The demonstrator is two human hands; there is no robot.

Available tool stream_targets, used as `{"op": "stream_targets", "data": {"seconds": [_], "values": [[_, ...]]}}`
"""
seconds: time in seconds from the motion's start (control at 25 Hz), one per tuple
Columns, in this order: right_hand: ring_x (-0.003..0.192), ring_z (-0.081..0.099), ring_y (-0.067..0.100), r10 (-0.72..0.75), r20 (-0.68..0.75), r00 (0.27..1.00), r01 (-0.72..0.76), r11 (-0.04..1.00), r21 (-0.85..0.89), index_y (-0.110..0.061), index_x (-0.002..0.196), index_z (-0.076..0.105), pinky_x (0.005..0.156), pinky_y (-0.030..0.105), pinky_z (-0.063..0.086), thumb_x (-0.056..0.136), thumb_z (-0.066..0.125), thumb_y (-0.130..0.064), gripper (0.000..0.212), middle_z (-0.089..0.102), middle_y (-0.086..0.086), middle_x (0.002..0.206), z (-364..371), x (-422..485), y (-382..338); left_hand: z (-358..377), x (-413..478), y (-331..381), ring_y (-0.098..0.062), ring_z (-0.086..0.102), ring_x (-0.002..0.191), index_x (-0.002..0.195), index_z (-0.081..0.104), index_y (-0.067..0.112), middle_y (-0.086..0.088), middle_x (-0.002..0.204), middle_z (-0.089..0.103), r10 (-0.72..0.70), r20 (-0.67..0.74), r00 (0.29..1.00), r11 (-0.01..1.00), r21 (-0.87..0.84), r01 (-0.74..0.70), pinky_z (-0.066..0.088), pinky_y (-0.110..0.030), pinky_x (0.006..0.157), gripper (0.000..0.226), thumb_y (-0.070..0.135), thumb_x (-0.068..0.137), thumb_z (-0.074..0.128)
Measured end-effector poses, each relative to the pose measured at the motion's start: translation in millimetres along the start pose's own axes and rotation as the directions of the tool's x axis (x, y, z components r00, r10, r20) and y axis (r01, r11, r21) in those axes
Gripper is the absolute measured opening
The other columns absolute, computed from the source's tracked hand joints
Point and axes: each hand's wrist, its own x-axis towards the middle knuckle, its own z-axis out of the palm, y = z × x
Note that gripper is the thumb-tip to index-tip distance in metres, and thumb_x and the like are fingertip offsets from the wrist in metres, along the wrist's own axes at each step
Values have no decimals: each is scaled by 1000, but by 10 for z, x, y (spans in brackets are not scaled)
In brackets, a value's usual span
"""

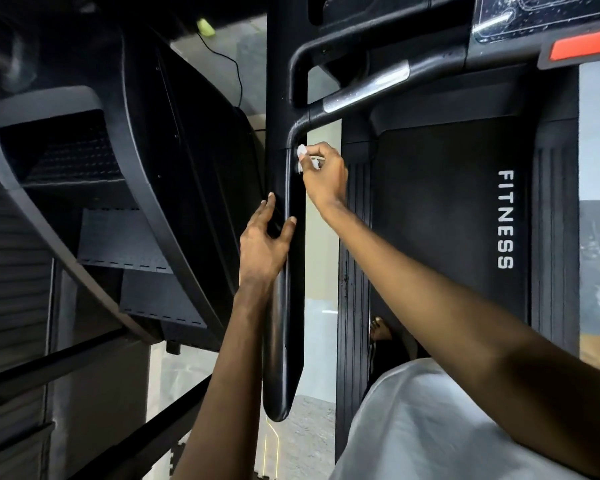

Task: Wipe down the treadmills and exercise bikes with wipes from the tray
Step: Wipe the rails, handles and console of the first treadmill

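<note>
I stand on a black treadmill whose belt [440,209] carries the word FITNESS. Its left side handrail [288,306] runs down the middle of the view. My right hand [323,178] pinches a small white wipe [302,154] and presses it against the rail's right side, just below where the curved front handlebar [361,88] joins. My left hand [264,237] rests on the rail lower down, fingers straight on its left side and thumb on top.
A neighbouring black machine with stair-like steps [118,216] fills the left. The treadmill console [548,19] with an orange-red stop bar [584,46] is at top right. Pale floor [321,271] shows between rail and deck. A foot [380,329] stands on the deck.
</note>
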Motion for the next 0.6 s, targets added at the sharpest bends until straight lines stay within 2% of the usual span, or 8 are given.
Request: {"op": "stream_targets", "data": {"seconds": [0.12, 0.2, 0.28, 0.36, 0.48, 0.6], "values": [[94, 65, 9, -59, 17, 998, 59, 998, -13, -15, 97, 72, 73, 4, 44, 92, 68, -13, 7, 70, -1, 104, -3, -5, -5, 1, 29, -9, -15, 43, 142, 153, 40, 37, 6, 159, 38, -52, -3, 999, 999, -17, 52, 37, -33, 117, 64, 42, 95, 67], [93, 63, 7, -84, 6, 996, 84, 996, -4, -16, 96, 71, 75, 6, 45, 92, 68, -12, 7, 70, -2, 102, 7, 41, -24, -5, 57, -18, -30, 58, 128, 151, 39, 41, 9, 158, 40, -91, -4, 996, 996, -14, 91, 50, -43, 107, 65, 46, 93, 68], [93, 63, 7, -23, -41, 999, 24, 999, 33, -17, 94, 69, 75, 10, 44, 91, 68, -9, 9, 70, -2, 100, 36, 141, -87, -3, 103, -11, -39, 62, 120, 149, 40, 42, 8, 155, 45, -119, 3, 993, 993, 11, 119, 56, -49, 97, 65, 49, 91, 68], [93, 62, 6, -23, -53, 998, 24, 1000, 13, -17, 94, 68, 75, 9, 44, 92, 67, -8, 10, 69, -2, 102, 48, 98, -106, -8, 109, -4, -32, 61, 124, 147, 44, 41, 8, 152, 48, -133, -9, 991, 991, 10, 133, 54, -46, 100, 63, 52, 90, 67], [97, 63, 2, -247, 57, 967, 251, 964, -84, -20, 100, 75, 82, 12, 51, 93, 67, -10, 15, 66, -5, 105, -50, -48, -91, 5, 139, 76, -21, 59, 128, 143, 55, 30, 2, 146, 56, -110, -107, 988, 993, -52, 105, 50, -38, 107, 56, 53, 92, 66], [104, 60, 7, -481, 276, 832, 542, 811, -219, -19, 108, 76, 91, 18, 50, 96, 61, -9, 21, 62, -4, 110, -142, 76, -179, 89, 277, 224, -13, 47, 139, 144, 55, 14, -4, 148, 54, 3, -147, 989, 999, -52, -11, 34, -22, 116, 52, 33, 97, 66]]}}
